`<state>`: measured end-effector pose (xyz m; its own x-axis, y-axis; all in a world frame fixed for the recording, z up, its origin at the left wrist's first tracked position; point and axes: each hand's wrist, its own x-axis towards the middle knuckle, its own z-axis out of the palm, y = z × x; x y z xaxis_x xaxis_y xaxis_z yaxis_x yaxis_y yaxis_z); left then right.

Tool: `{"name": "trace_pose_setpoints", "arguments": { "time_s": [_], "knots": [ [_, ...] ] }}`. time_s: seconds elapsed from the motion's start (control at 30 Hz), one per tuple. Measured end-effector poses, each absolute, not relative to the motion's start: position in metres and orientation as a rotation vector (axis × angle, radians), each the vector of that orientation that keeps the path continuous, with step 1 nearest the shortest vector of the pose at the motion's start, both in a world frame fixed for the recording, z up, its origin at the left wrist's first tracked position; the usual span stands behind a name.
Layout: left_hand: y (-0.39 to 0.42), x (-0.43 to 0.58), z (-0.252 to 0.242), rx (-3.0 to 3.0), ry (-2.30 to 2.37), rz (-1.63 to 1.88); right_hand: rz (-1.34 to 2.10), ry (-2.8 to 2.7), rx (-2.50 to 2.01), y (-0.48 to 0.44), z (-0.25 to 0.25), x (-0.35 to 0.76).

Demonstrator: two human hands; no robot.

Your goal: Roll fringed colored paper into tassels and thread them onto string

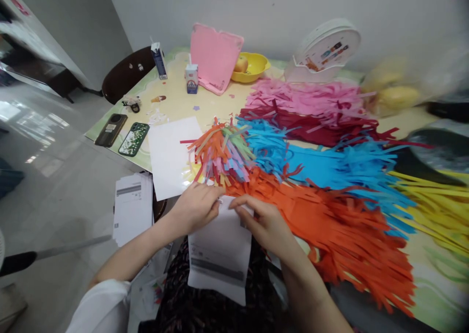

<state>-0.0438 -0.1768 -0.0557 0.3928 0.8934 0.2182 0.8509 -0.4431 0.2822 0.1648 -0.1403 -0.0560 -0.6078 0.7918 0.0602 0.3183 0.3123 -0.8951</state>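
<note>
A white printed sheet of paper (220, 245) hangs over my lap at the table's front edge, a grey band across its lower part. My left hand (196, 206) pinches the sheet's upper left edge, fingers closed. On the upper right edge, the thumb and fingers of my right hand (262, 220) are closed on the same sheet. Just beyond both hands stands a bunch of multicoloured paper strips (225, 154). Orange fringed paper (330, 225) spreads to the right of my right hand. A blank white sheet (172, 157) lies beyond my left hand.
Blue (315, 162), dark red (311, 127), pink (308, 98) and yellow fringed paper (436, 206) covers the right side. Two phones (134, 139) lie at the left edge, drink cartons (191, 78) and a pink tablet case (214, 56) behind. Below left is a paper stack (134, 208).
</note>
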Motion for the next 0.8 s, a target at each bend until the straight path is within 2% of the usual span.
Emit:
{"name": "trace_pose_setpoints", "arguments": {
  "time_s": [0.17,0.47,0.53,0.63,0.73,0.8],
  "knots": [
    [-0.18,-0.05,-0.072,2.81,1.399,0.961,1.274,-2.069,-0.981,-0.135,-0.058,0.16],
    [-0.188,-0.055,-0.082,2.888,1.332,1.18,1.371,-2.072,-1.014,-0.131,-0.061,0.154],
    [-0.19,-0.056,-0.085,2.735,1.375,1.307,1.368,-2.068,-1.037,-0.129,-0.06,0.155],
    [-0.171,-0.077,-0.079,2.222,1.701,1.524,1.309,-2.071,-1.088,-0.127,-0.058,0.157],
    [-0.112,-0.132,-0.061,1.612,2.001,1.746,1.296,-2.096,-1.123,-0.127,-0.057,0.158],
    [-0.064,-0.178,-0.048,1.443,2.162,1.685,1.305,-2.102,-1.141,-0.129,-0.058,0.158]
  ]
}}
